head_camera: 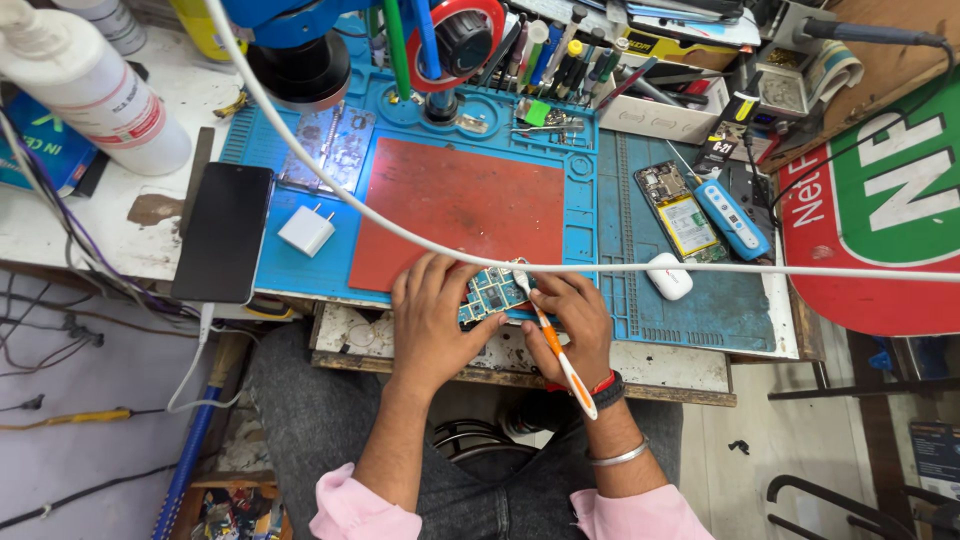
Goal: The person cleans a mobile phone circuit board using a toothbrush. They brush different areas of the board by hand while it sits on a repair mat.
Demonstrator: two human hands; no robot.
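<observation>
Surface: a cluttered workbench [60,235] is seen from above, covered by a blue work mat [660,300] with a red pad [450,205] laid on it.
Floor: pale tiles are seen at lower right, and loose cables at lower left.
Sign: a red, green and white board [880,210] is leaned at the right edge of the bench.
Bottle: a white bottle [95,90] with a red-and-white label is lying tilted at upper left.
Box: a white carton [665,115] full of tools is set behind the mat.
Around: a black phone [222,232], a white charger plug [306,231], an opened phone [680,212] and a white earbud case [668,276] are spread over the bench.
Obstruction: a white cable [400,232] is stretched across the view, over the hands.
Circuit board: a blue-green circuit board [490,292] is kept at the mat's front edge, between both hands.
Left hand: the left hand [432,320] is laid flat, fingers together, pressing the board.
Right hand: an orange-and-white toothbrush [555,345] is pinched by the right hand [572,320], its head touching the board.
</observation>
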